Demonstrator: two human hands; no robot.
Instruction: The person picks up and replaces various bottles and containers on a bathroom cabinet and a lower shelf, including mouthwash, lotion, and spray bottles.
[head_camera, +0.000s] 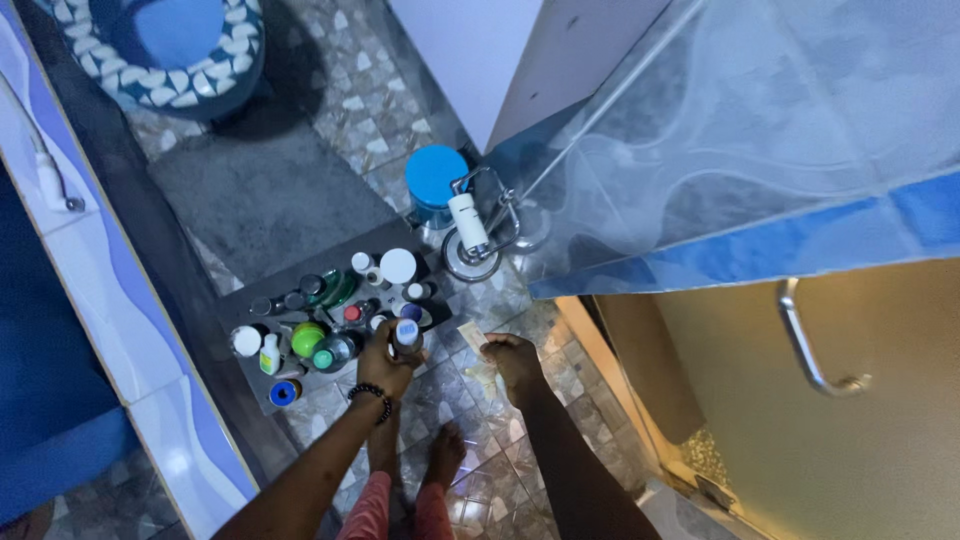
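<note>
Bottle in left hand above tray of capped bottles.

tiled floor | grey mat | dark tray of bottles | blue-lidded bucket

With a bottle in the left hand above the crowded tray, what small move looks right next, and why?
Probably lower the bottle into a free gap on the tray. The left hand grips it upright just over the packed bottles and jars, near the tray's right edge, while the right hand holds a small pale item off to the side, apart from the tray.
</note>
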